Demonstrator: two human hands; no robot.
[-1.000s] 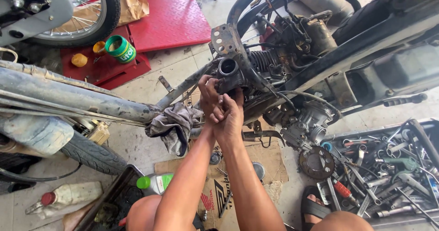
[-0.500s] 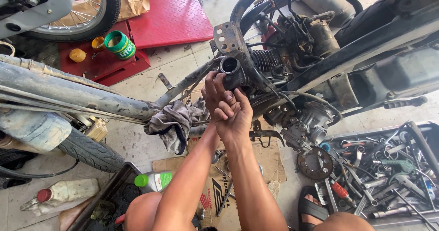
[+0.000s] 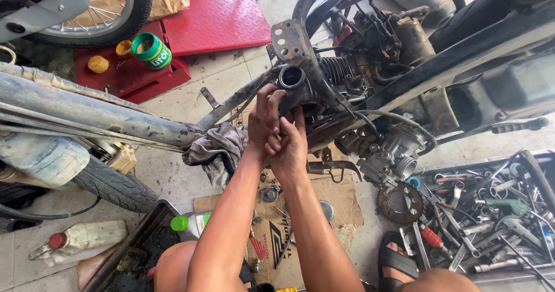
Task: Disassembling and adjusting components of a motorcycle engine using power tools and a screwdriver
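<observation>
Fingers of the left hand (image 3: pixel 265 120) and right hand (image 3: pixel 291 147) grip the engine's round port (image 3: pixel 292 79), mid-fitting; steady, aligned pressure seems needed next.

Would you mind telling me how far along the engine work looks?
Done: the carburetor hangs detached and a sprocket lies on the floor. In hand: left hand and right hand work at the open cylinder port. Left: loose parts still lie on the cardboard.
</observation>
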